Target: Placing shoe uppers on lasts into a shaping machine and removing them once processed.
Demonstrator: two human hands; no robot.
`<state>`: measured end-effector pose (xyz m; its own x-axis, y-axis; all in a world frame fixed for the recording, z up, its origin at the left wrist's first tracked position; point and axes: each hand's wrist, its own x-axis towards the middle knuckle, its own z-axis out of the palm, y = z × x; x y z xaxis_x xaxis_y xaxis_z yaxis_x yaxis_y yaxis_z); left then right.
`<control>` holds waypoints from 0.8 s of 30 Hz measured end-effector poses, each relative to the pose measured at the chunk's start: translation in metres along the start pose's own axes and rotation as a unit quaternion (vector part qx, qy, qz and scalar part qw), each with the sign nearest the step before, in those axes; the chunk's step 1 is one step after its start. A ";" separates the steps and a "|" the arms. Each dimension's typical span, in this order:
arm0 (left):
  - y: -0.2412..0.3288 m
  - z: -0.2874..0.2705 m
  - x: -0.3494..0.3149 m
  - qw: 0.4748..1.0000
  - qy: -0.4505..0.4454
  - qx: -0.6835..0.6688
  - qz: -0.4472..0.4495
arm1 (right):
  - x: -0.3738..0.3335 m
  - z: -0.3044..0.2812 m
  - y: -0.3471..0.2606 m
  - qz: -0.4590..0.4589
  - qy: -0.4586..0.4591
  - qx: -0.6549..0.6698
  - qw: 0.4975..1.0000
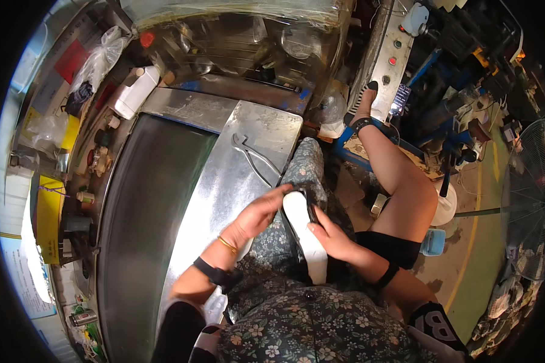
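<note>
A shoe [298,221] lies sole side up over my lap, its long white foot-shaped bottom edged by a black upper. Along its right side my right hand [333,235] is closed around it, thumb on the white bottom. My left hand [261,212] reaches in from the left, fingers together and a little blurred, pinching the black edge at the toe end. What lies under its fingertips is hidden. Metal pincers [255,158] rest beyond my left hand on a shiny metal plate [215,175], their handles toward my lap.
Left of the plate runs a dark conveyor belt [151,193]. A white plastic bottle [136,92] and small containers line the far-left ledge. A plastic-covered machine [236,54] stands ahead. Another person's leg [399,163] extends at right, near a blue basket [433,242] and a large fan [530,199].
</note>
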<state>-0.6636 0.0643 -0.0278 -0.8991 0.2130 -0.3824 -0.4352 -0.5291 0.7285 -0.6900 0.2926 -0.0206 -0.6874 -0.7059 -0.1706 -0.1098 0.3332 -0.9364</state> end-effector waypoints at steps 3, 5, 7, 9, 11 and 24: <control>-0.037 0.034 -0.001 0.914 0.370 0.157 0.058 | 0.015 0.007 -0.009 -0.021 0.050 0.045 0.998; -0.039 0.036 -0.004 0.824 0.391 0.408 0.034 | 0.024 0.016 -0.019 0.092 0.031 0.006 0.995; -0.030 0.034 -0.007 0.617 0.360 0.699 0.038 | 0.028 0.028 -0.027 0.123 0.045 -0.085 0.988; -0.016 0.032 -0.010 0.610 0.324 0.723 0.033 | 0.027 0.033 -0.031 0.123 0.050 -0.091 0.987; -0.011 0.037 -0.019 0.602 0.295 0.739 0.062 | 0.025 0.037 -0.030 0.056 0.099 -0.039 0.993; -0.018 0.015 0.008 0.968 0.179 -0.141 0.103 | 0.039 -0.006 0.013 0.021 0.030 0.030 0.999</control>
<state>-0.6637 0.0875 -0.0351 -0.8691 -0.1927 -0.4555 -0.1732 -0.7441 0.6452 -0.7223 0.2734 -0.0379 -0.7331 -0.6524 -0.1923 -0.0389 0.3225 -0.9458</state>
